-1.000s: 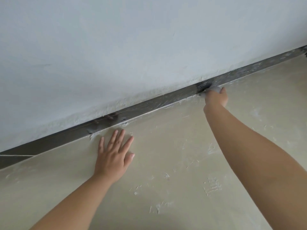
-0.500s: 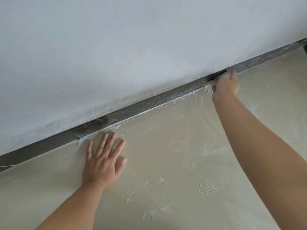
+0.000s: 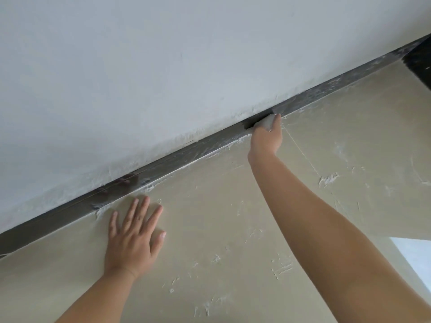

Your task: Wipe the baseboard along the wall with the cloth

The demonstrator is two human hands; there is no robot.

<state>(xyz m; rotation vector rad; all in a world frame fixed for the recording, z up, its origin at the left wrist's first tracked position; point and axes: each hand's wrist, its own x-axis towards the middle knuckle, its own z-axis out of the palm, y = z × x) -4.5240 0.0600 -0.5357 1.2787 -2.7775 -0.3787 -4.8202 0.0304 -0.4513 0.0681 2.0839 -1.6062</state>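
- Cloth (image 3: 266, 123), centre right of frame: soft, light, best bunched in the palm; right hand (image 3: 267, 138) grips it against the baseboard (image 3: 186, 151).
- Left hand (image 3: 134, 238) flat, fingers spread, on floor (image 3: 221, 229).

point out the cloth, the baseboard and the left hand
cloth (image 3: 266, 123), head view, on the grey wad showing above the fingers
baseboard (image 3: 186, 152), head view, on the dark face of the strip
left hand (image 3: 133, 238), head view, on the back of the hand

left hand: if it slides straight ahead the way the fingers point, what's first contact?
Most likely the baseboard. The left hand lies flat on the floor, fingers aimed at the wall, with only bare floor and white smears between. Gap depth is hard to judge.
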